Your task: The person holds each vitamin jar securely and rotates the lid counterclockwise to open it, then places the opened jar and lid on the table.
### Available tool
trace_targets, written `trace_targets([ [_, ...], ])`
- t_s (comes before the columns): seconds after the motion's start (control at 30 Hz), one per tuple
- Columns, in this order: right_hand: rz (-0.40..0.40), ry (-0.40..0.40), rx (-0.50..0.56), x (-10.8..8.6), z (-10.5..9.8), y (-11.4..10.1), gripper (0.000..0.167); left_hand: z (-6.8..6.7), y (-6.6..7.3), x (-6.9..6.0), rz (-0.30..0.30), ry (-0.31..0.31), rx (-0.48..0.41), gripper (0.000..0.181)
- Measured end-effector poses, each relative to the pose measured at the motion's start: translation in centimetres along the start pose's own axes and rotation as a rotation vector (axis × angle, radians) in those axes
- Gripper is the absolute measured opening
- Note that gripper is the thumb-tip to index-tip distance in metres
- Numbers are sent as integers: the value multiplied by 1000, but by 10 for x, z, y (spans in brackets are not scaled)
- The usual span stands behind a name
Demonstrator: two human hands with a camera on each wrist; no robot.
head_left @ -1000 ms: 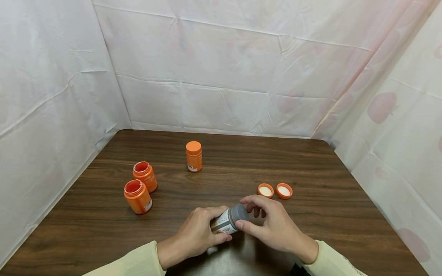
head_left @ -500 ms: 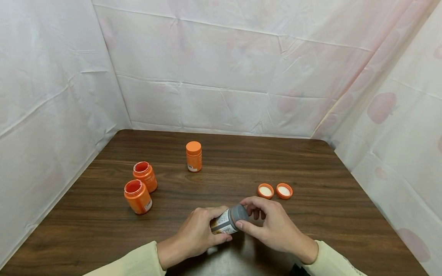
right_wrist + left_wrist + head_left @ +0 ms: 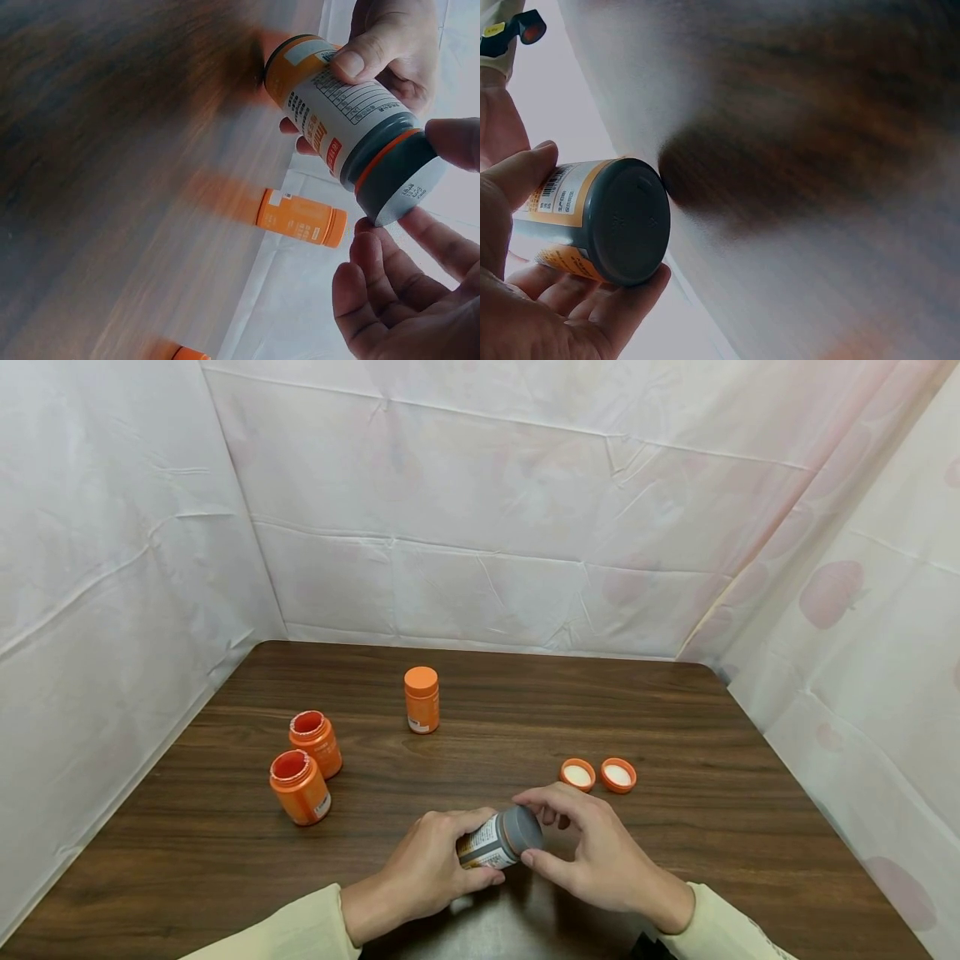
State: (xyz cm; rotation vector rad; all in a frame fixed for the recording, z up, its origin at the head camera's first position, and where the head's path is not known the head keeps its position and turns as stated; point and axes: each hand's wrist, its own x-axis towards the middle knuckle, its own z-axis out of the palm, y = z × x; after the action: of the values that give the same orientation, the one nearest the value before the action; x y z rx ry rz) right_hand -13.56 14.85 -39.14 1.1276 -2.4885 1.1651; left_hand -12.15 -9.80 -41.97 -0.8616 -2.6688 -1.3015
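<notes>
In the head view my left hand (image 3: 423, 864) grips a grey supplement bottle (image 3: 483, 846) with a white and orange label, thumb on one side and fingers on the other. The bottle lies tilted, its grey cap (image 3: 524, 829) pointing right; the left wrist view shows its dark base (image 3: 630, 221) close to the tabletop. My right hand (image 3: 603, 852) pinches the cap's rim between thumb and index finger, the other fingers off it. An orange ring (image 3: 382, 159) shows between cap and bottle in the right wrist view; the cap is on the bottle.
Two uncapped orange bottles (image 3: 300, 787) stand at the left of the wooden table (image 3: 480, 693). A capped orange bottle (image 3: 422, 702) stands farther back. Two orange caps (image 3: 618, 775) lie inside-up beyond my right hand. White sheets (image 3: 480, 510) hang behind and at both sides.
The right hand's index finger and thumb have shifted around the cap, so more of its top shows. My left hand and the bottle have stayed in place.
</notes>
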Motion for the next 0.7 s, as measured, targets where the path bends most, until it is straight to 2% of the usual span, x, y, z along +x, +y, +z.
trace_targets([
  [0.37, -63, -39, 79, 1, -1, -1, 69, 0, 0, 0, 4, 5, 0, 45],
  [0.7, -65, -15, 50, 1, -2, 0, 67, 0, -1, 0, -7, -3, -5, 47],
])
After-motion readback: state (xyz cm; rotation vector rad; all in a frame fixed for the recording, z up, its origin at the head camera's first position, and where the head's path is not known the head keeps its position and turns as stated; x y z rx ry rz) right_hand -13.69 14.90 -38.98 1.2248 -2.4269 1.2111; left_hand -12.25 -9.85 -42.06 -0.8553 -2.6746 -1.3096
